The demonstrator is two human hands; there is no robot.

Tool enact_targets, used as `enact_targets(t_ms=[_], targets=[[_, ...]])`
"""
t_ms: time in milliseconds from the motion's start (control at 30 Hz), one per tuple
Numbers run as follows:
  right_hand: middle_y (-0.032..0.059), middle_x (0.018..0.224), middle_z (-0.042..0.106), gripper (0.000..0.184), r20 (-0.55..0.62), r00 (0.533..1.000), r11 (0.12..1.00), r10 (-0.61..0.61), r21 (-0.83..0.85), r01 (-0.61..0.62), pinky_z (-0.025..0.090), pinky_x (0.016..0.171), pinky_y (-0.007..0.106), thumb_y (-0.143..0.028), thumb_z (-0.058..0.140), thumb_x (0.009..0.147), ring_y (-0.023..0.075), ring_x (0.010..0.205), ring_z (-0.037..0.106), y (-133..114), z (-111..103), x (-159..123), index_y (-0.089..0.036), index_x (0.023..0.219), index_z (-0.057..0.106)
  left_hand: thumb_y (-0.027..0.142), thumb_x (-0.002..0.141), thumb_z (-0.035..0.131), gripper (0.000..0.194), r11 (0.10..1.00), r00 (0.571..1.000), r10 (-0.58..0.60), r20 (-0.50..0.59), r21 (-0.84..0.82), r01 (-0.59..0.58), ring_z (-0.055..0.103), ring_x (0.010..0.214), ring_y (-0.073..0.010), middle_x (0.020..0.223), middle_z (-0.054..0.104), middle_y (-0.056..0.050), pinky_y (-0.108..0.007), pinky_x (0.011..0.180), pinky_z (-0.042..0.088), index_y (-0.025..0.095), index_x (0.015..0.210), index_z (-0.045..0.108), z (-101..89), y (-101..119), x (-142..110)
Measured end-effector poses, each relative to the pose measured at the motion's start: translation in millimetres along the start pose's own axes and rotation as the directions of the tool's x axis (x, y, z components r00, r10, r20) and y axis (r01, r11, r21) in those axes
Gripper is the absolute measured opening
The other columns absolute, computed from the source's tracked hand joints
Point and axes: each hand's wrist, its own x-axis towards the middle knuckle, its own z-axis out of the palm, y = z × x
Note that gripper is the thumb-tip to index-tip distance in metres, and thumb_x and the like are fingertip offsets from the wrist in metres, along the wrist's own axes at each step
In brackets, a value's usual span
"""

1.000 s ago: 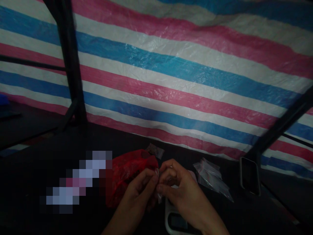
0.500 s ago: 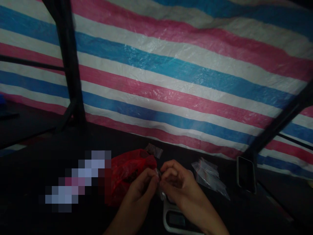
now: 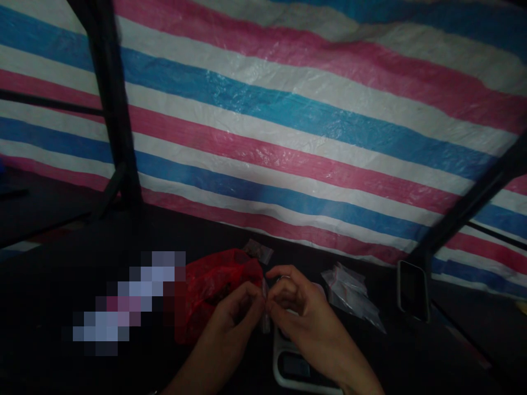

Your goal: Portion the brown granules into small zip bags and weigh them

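Observation:
Both hands meet over the dark table, pinching a small clear plastic bag (image 3: pixel 265 321) between them. My left hand (image 3: pixel 236 315) holds its left side with thumb and forefinger. At the other side, my right hand (image 3: pixel 298 302) grips it between thumb and curled fingers. What the bag holds is too dim to make out. Just left of my left hand lies an open red plastic bag (image 3: pixel 201 280) with dark contents. Under my right hand sits a digital scale (image 3: pixel 284 378), its display showing at the front and its platform mostly covered.
Behind the red bag lies a small filled clear bag (image 3: pixel 258 251). A pile of clear zip bags (image 3: pixel 352 293) is to the right, then a phone (image 3: pixel 413 291) by a dark post. A striped plastic sheet (image 3: pixel 288 137) hangs behind. A blurred-out patch covers something at left.
The small clear bag has turned and now looks narrower, edge-on between my fingers. My hands stay almost in place, and the whole view has shifted slightly.

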Motion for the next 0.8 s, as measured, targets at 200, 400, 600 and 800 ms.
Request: enact_targets(t_ms=[200,400,600,800], targets=[[-0.006,0.082,0.067,0.036,0.022,1.0,1.0,-0.013,0.025,0.013,0.047,0.076,0.028,-0.018,0.07,0.083,0.0142,0.081,0.065,3,6,3,-0.025,0.118,0.063,0.069,0.09,0.068,0.046,0.998,0.999,-0.051,0.019,-0.036,0.052,0.033,0.057,-0.0093,0.065,0.044,0.01,-0.022,0.051,0.026,0.024,0.088,0.06,-3.2,-6,0],[-0.0066,0.079,0.065,0.034,0.014,1.0,0.999,-0.017,0.042,0.016,0.047,0.075,0.028,-0.021,0.072,0.084,0.014,0.076,0.062,5,3,4,-0.025,0.116,0.063,0.071,0.088,0.069,0.049,0.997,0.999,-0.01,0.052,-0.079,0.014,0.033,0.058,-0.0088,0.067,0.045,0.009,-0.022,0.053,0.028,0.023,0.085,0.063,-3.8,0,0],[-0.0076,0.074,0.059,0.024,-0.094,0.994,0.993,-0.053,-0.112,0.043,0.045,0.07,0.027,-0.018,0.066,0.082,0.0135,0.071,0.055,-2,10,6,-0.023,0.104,0.061,0.078,0.081,0.07,0.057,1.0,0.997,-0.022,-0.068,0.0,0.022,0.034,0.061,-0.0105,0.068,0.046,0.008,-0.022,0.054,0.031,0.022,0.078,0.061,-1.5,3,-2],[-0.0077,0.072,0.05,0.024,-0.298,0.949,0.956,-0.099,-0.293,0.007,0.04,0.065,0.027,-0.01,0.059,0.076,0.0147,0.069,0.05,-4,9,11,-0.026,0.094,0.06,0.074,0.079,0.073,0.056,0.999,0.988,0.007,-0.157,0.038,-0.001,0.031,0.056,-0.01,0.058,0.042,0.008,-0.023,0.05,0.027,0.022,0.065,0.055,0.4,5,-1]])
